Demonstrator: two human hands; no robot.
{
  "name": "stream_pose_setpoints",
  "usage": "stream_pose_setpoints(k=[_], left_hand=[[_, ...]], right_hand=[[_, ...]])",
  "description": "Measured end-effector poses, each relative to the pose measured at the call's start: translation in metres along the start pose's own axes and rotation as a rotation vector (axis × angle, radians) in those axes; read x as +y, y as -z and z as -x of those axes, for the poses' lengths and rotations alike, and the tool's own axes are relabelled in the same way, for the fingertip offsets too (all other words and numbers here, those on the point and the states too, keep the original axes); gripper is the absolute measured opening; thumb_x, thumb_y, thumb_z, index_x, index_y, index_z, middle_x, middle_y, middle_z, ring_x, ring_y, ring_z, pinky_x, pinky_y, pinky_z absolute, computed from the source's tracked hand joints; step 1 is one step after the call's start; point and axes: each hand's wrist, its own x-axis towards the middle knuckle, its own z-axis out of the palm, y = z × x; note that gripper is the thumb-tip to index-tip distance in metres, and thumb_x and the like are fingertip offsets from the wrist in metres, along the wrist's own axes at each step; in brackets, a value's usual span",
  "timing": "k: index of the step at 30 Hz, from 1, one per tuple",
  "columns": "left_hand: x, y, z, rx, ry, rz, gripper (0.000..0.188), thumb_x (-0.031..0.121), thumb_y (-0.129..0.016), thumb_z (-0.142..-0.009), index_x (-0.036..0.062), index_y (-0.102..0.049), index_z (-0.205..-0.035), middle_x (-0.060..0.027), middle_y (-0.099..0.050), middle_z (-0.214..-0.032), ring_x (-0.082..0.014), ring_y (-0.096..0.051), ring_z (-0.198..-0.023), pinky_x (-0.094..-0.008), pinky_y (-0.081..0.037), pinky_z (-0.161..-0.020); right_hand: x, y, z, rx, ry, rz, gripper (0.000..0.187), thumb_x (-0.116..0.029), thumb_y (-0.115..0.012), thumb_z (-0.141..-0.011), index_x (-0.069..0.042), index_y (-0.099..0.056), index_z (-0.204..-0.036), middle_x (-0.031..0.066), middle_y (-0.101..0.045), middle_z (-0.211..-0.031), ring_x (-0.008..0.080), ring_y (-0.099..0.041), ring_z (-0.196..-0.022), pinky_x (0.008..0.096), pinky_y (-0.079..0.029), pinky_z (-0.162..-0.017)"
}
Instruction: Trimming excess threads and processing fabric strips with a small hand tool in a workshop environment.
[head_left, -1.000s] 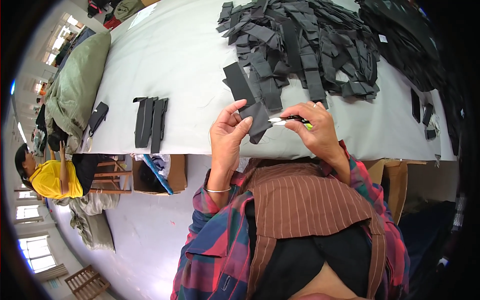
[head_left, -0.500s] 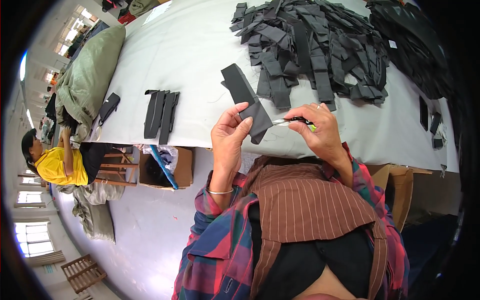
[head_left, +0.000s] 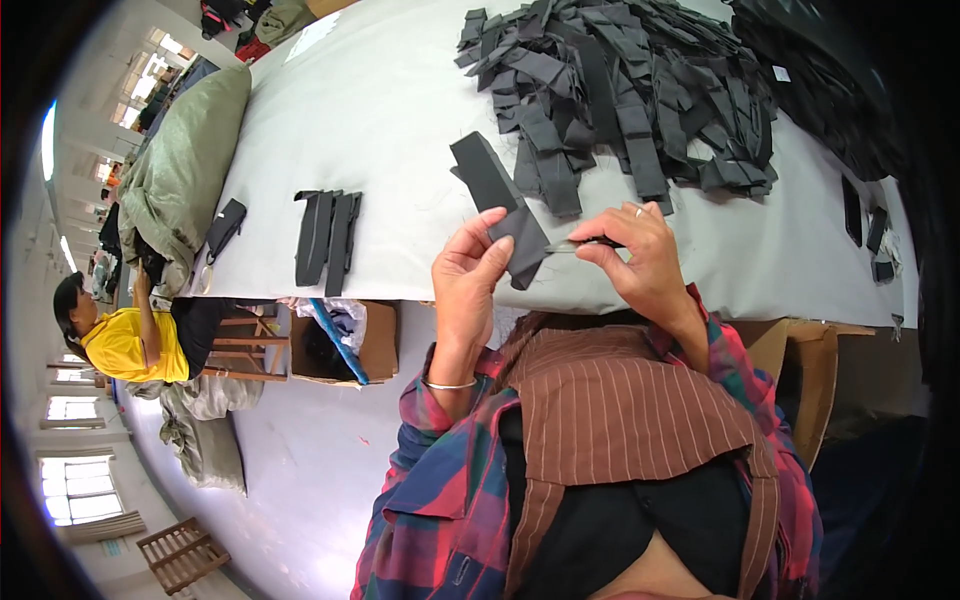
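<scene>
A dark grey fabric strip [head_left: 487, 180] is pinched between the thumb and fingers of my left hand [head_left: 470, 262], its far end slanting up and left over the table. In my right hand [head_left: 637, 255] is a pair of small thread snips [head_left: 563, 246], mostly hidden by the fingers. The metal blades point left and reach the right edge of the strip, near its lower end. Just beyond my hands lies a big heap of similar dark strips [head_left: 640, 120].
The strips lie on a white-covered table [head_left: 370, 130]. Several dark strips [head_left: 328, 240] are lined up at the left. A green sack [head_left: 190, 140] sits at the far left near a person in yellow [head_left: 150, 345]. A cardboard box [head_left: 380, 340] stands below the table edge.
The view has shifted slightly. My left hand still pinches the strip, and the snips stay at its right edge, with their handle now more covered by my right fingers.
</scene>
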Motion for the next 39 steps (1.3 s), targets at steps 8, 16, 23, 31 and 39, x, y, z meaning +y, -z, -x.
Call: stream_pose_setpoints(k=[8,16,23,31,39], left_hand=[[0.002,-0.002,0.002,-0.025,0.075,-0.022,0.036,0.002,-0.064,-0.086,-0.0001,-0.059,-0.121,0.0069,-0.048,-0.075,-0.0017,-0.042,-0.063,-0.0157,-0.035,-0.055],[0.014,-0.024,0.011,-0.092,0.294,0.156,0.034,0.006,-0.057,-0.092,0.0004,-0.055,-0.126,-0.0048,-0.065,-0.098,-0.0081,-0.057,-0.07,-0.0249,-0.052,-0.067],[0.08,-0.019,0.023,-0.323,-0.259,-0.329,0.049,-0.004,-0.056,-0.084,-0.0018,-0.047,-0.132,-0.0036,-0.056,-0.081,-0.0108,-0.054,-0.076,-0.023,-0.044,-0.069],[0.128,-0.057,0.115,-0.644,-0.906,0.449,0.024,0.029,-0.058,-0.092,0.0222,-0.063,-0.115,0.0033,-0.057,-0.106,-0.027,-0.054,-0.082,-0.0451,-0.043,-0.071],[0.118,-0.098,0.075,-0.677,-1.117,0.563,0.02,0.025,-0.063,-0.088,0.0213,-0.063,-0.107,0.0033,-0.055,-0.097,-0.0223,-0.05,-0.075,-0.0379,-0.036,-0.066]], right_hand=[[-0.007,0.008,-0.005,0.033,-0.161,-0.232,0.026,-0.022,-0.074,-0.074,-0.013,-0.066,-0.097,0.0012,-0.066,-0.088,0.0198,-0.059,-0.072,0.0306,-0.039,-0.07],[-0.007,0.001,-0.015,-0.018,0.063,-0.15,0.027,-0.003,-0.072,-0.064,-0.012,-0.067,-0.089,0.0032,-0.062,-0.072,0.0216,-0.057,-0.066,0.032,-0.04,-0.061],[0.005,0.005,-0.017,0.096,-0.185,-0.456,0.014,0.001,-0.07,-0.074,-0.001,-0.065,-0.087,0.0028,-0.062,-0.069,0.0107,-0.055,-0.064,0.0241,-0.041,-0.06],[0.012,0.001,-0.02,0.103,-0.496,-0.786,0.009,-0.008,-0.069,-0.085,0.001,-0.065,-0.086,-0.005,-0.058,-0.072,0.0014,-0.047,-0.067,0.0182,-0.037,-0.059],[0.011,0.004,-0.021,0.135,-0.516,-0.912,0.011,-0.011,-0.069,-0.086,-0.001,-0.066,-0.086,-0.0057,-0.056,-0.07,0.0014,-0.044,-0.065,0.0178,-0.035,-0.058]])
